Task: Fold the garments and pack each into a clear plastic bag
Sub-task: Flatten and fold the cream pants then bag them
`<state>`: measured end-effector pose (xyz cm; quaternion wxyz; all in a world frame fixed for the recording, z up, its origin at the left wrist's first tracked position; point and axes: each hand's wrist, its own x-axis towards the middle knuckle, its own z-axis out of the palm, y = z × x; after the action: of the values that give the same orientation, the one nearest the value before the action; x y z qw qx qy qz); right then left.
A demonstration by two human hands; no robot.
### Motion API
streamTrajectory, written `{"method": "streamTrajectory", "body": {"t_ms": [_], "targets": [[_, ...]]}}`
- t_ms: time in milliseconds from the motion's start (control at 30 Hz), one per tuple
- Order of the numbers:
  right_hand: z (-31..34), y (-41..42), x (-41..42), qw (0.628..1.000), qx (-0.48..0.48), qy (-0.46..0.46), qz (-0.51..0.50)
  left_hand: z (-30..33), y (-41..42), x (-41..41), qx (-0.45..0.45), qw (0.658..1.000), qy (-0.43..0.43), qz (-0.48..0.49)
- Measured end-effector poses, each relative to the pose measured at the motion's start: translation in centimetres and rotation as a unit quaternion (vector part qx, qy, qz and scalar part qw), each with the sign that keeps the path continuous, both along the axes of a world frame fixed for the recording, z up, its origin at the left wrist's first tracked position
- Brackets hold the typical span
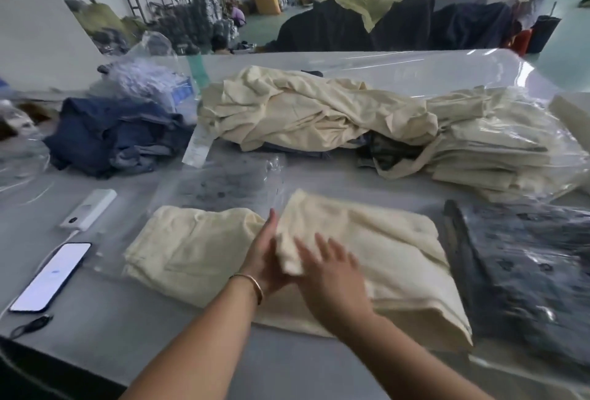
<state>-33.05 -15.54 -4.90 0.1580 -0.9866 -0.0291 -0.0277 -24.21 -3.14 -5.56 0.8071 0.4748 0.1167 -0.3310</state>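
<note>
Left hand [266,259], right hand [329,268] at cream garment [383,240] folded edge

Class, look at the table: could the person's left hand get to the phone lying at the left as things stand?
Probably yes. The left hand rests on the cream garment, and only bare table lies between it and the phone.

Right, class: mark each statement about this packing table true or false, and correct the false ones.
1. Both hands are on the cream garment. True: left hand, right hand.
2. The phone lies right of the hands. False: it lies to their left.
3. A bracelet is on the left wrist. True.
4. The power bank sits on the blue pile. False: it lies on the table.
5. The phone screen is dark. False: it is lit.
</note>
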Motion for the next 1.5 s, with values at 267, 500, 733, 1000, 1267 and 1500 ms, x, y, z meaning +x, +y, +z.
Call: {"method": "streamTrajectory", "body": {"t_ms": [267, 500, 733, 1000, 1267, 1500], "targets": [[-5.6, -1.3, -2.1, 0.986, -0.123, 0.116, 0.000, -4.2, 2.1, 2.4, 0.248, 0.964, -0.050, -0.080], [-7.0, -4.8, -5.3, 0.991, -0.116, 0.039, -0.044, -2.0, 1.5, 5.7, 0.126, 0.986, -0.007, -0.107], [-4.9, -1.9, -5.0, 0.985, -0.026, -0.094, -0.141, 1.6, -3.6, 3.3, 0.047, 0.982, 0.013, -0.180], [-0.4, -6.5, -5.5, 0.708, 0.551, -0.169, -0.409, 9.1, -15.2, -2.2, -0.201, 0.949, -0.007, -0.244], [4.0, -29.2, -11.6, 0.596, 0.511, -0.362, -0.503, 8.9, -23.3, 1.2, -0.037, 0.937, -0.150, -0.314], [1.1, -35.3, -14.4, 0.666, 0.341, -0.266, -0.607, -2.3, -25.5, 2.6, 0.462, 0.709, -0.499, -0.189]]}}
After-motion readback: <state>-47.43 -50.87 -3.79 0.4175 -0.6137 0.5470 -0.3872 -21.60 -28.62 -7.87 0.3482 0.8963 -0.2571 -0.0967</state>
